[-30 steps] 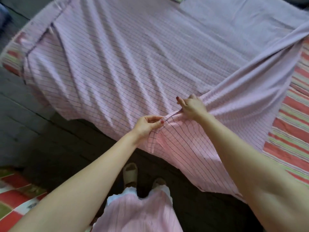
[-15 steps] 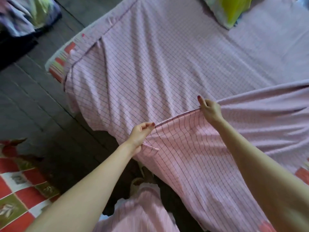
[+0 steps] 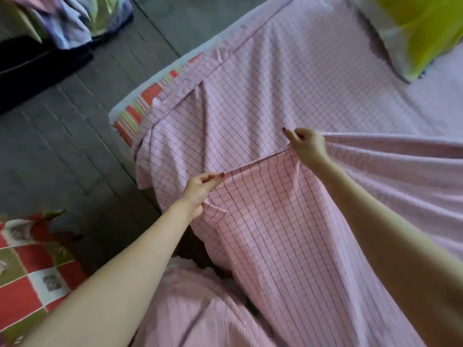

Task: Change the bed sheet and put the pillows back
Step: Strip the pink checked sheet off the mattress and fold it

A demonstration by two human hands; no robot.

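Together, both hands held up one hemmed edge of the pink bed sheet with thin dark grid lines (image 3: 275,221), which lay spread across the bed and hung over its near side. The left hand (image 3: 198,190) pinched the hem between thumb and curled fingers (image 3: 213,180); the right hand (image 3: 309,145) gripped it farther along, bunching cloth, forefinger pointing out. A red-and-green striped mattress (image 3: 140,106) showed at the bed's corner. A yellow-green pillow (image 3: 421,33) lay on the far part. Dark wooden floor planks (image 3: 62,146) ran beside the bed.
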